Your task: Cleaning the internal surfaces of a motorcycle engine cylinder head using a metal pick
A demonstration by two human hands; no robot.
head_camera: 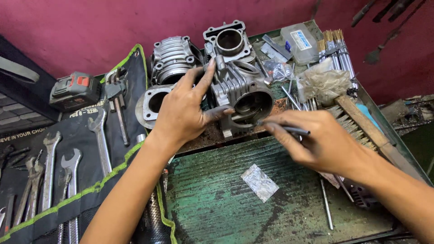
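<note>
- Left hand [183, 110], fingers spread, grips one grey engine cylinder [242, 92] on the green counter [217, 203].
- Right hand [323, 142] pinches one thin metal rod [294, 130].
- Five spanners [100, 140] lie left.

**Both hands on the engine cylinder**

The left hand [183, 113] grips the grey finned cylinder [239, 92] near the back edge of the green metal tray [212, 203], thumb at its open bore. The right hand [323, 144] pinches a thin dark rod [289, 129], tip just at the bore's mouth. A spanner roll [58, 171] lies beyond the tray's left edge; a wooden-handled brush [361, 124] lies along the right edge.
</note>
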